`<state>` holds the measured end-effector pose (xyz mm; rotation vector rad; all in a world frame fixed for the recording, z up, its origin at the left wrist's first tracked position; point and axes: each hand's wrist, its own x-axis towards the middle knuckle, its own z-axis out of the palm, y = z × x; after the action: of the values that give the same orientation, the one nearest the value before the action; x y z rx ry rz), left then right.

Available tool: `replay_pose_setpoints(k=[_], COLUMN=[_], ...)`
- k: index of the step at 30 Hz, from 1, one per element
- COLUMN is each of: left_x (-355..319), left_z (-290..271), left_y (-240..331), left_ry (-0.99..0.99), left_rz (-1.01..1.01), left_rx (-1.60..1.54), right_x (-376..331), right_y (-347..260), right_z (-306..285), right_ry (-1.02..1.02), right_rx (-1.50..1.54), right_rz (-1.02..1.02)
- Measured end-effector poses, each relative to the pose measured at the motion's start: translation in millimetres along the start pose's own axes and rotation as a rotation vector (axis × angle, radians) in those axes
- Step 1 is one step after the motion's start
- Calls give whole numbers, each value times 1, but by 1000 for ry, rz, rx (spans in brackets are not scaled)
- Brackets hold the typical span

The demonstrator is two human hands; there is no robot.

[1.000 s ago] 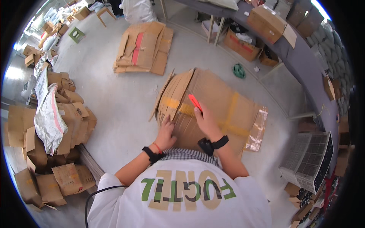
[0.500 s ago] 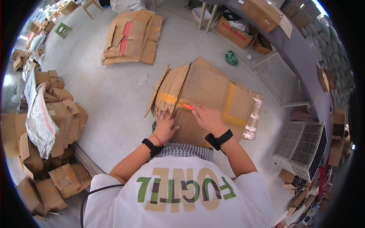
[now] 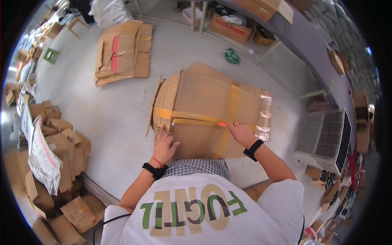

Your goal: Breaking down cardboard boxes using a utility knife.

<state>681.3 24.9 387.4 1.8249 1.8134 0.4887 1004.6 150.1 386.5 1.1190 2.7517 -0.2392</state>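
Observation:
A large brown cardboard box (image 3: 204,92) lies before me, with yellow tape across its seam and clear shiny tape along its right end flap. My right hand (image 3: 241,134) is closed around an orange-red box cutter (image 3: 222,124), its tip at the seam. A slit runs through the yellow tape (image 3: 190,115) to the left of the cutter. On the box's near left corner rests my left hand (image 3: 164,148), fingers stretched out and holding nothing. The cutter's blade is too small to make out.
Flattened cardboard (image 3: 122,53) is stacked on the floor at far left. Several cartons (image 3: 67,143) with a white sack (image 3: 43,157) line the left side. A green bundle (image 3: 232,56) lies beyond the box; a grey metal-framed grille unit (image 3: 322,141) stands at right.
My right hand has drawn the box cutter rightward along the seam, and the slit behind it is longer. My left hand stays at the box's left corner. The view has shifted.

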Motion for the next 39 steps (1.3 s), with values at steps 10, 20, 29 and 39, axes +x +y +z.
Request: replay_pose_setpoints(k=[10,20,29,39], left_x=[5,6,2,19], left_z=[-45,-65,-55,-43], left_y=[-67,-130,-142,-159], left_ry=[117,-52,5,-10], left_rz=[-155,-376,-364,-428], left_rx=[-30,-133,-115,-28], right_x=[-97,-85,-56,-85], right_y=[106,112,76,88], right_z=[76,158,125,142], right_ry=[-159,253,223,196], right_rx=[-23,918,904,552], right_rz=[348,766,890,530])
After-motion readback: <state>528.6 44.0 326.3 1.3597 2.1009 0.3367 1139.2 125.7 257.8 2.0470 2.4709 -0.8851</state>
